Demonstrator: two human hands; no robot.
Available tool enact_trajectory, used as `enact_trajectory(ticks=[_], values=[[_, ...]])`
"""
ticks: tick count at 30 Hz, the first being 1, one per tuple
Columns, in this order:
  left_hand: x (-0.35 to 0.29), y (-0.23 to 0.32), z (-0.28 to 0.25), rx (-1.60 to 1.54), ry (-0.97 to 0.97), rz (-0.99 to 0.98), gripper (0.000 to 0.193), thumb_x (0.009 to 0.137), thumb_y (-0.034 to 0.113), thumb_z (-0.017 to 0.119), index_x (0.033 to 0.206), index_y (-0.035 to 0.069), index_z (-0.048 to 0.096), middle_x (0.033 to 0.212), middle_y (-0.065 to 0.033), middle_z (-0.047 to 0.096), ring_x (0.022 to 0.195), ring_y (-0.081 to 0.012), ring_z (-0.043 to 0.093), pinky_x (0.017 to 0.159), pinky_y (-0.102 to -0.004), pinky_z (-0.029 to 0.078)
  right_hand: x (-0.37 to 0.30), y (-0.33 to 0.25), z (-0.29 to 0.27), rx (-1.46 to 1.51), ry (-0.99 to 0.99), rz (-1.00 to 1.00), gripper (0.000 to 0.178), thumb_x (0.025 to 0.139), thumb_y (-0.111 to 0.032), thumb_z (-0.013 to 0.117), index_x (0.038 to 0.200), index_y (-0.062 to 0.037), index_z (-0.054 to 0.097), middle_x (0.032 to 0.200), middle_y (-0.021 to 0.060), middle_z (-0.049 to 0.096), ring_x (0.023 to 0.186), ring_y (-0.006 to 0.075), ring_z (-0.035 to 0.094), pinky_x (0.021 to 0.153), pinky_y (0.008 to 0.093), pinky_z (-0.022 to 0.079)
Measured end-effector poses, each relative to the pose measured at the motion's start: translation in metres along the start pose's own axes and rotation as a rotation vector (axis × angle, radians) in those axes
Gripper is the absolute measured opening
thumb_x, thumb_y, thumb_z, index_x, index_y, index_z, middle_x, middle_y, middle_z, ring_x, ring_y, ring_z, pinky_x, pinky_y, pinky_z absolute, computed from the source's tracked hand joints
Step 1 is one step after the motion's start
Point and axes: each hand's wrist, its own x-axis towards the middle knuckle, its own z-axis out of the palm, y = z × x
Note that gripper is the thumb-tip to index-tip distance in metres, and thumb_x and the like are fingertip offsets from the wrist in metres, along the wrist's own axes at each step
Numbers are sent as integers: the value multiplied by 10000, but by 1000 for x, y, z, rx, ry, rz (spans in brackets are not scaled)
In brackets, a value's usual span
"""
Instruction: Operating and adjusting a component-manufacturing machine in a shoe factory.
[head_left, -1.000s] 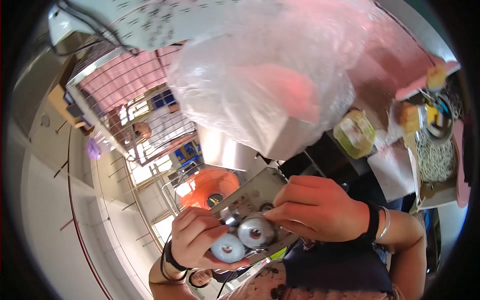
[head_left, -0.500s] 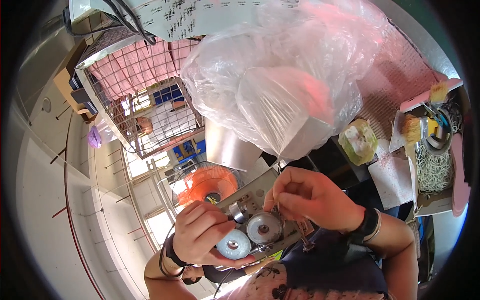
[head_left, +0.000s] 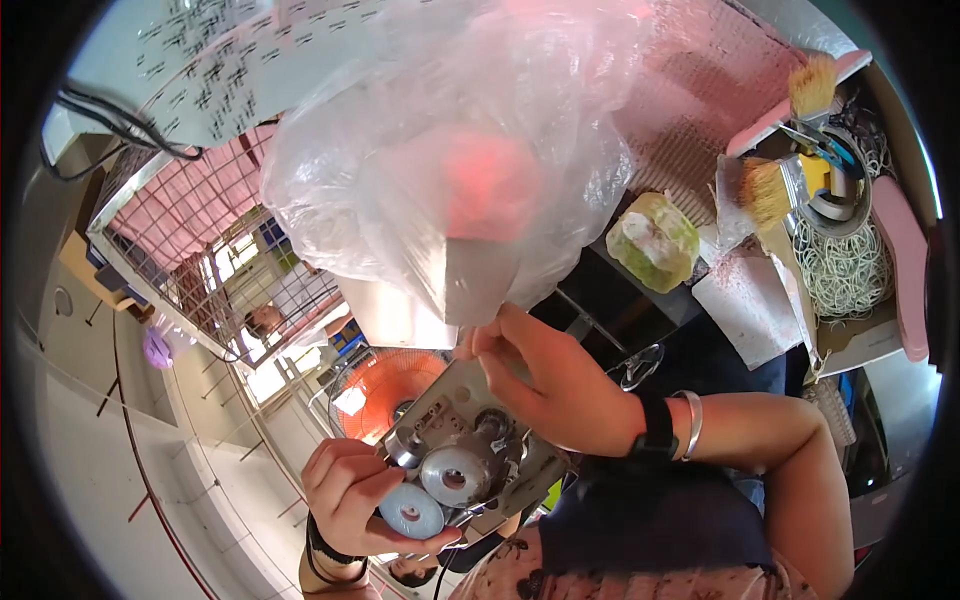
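My left hand [head_left: 345, 495] curls round a pale blue disc [head_left: 412, 514] with a hole in its middle, thumb along its lower edge. Right beside the disc is a grey machine [head_left: 452, 388] with a flat metal plate. On it sit a silver wheel [head_left: 453, 476] and a smaller metal cylinder [head_left: 405, 446]. My right hand [head_left: 560, 385] is raised over the plate's far end, thumb and fingertips pinched together. Whatever they pinch is too small to make out. Just beyond those fingertips hangs the lower corner of a clear plastic bag [head_left: 400, 200] with a whitish block inside.
To the right, a box [head_left: 865, 352] holds brushes [head_left: 768, 192], a tape roll and tangled white rings. A yellow-green lump [head_left: 653, 242] lies near it. Behind the machine stand an orange fan [head_left: 385, 388] and a wire cage [head_left: 190, 220]. Other people are in the background.
My right hand has moved from close by the silver wheel out toward the bag's lower corner. My left hand keeps its hold on the disc. The whole view has shifted.
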Motion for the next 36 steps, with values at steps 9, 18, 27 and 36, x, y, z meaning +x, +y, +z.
enact_trajectory(ticks=[9,18,27,36], values=[[-5,-4,3,-8,6,23,723,550,615,868,897,48,585,772,-67,544,671,-257,546,603,-383,464,-26,-33,-31,-50,-260,35,143,882,-19,643,1019,-14,602,953,98,588,813,246,650,727,338,533],[-6,4,0,50,4,-11,653,532,519,922,893,53,640,822,-64,573,731,-264,583,631,-379,478,-47,-36,-15,-142,-169,-303,333,880,9,672,1209,-37,646,985,95,603,791,241,643,688,327,529],[-16,13,-2,169,45,-123,865,437,671,919,939,62,565,870,-90,481,764,-253,500,645,-396,404,-81,-30,-10,-410,-140,-463,522,805,46,658,1320,1,586,1023,88,566,846,247,623,705,339,533],[-5,20,-8,325,-99,-73,668,524,537,914,757,62,506,785,-110,437,705,-306,444,634,-429,339,-71,-21,-20,-311,-42,-500,390,833,51,666,1215,-25,642,975,95,590,832,269,621,696,363,524]])
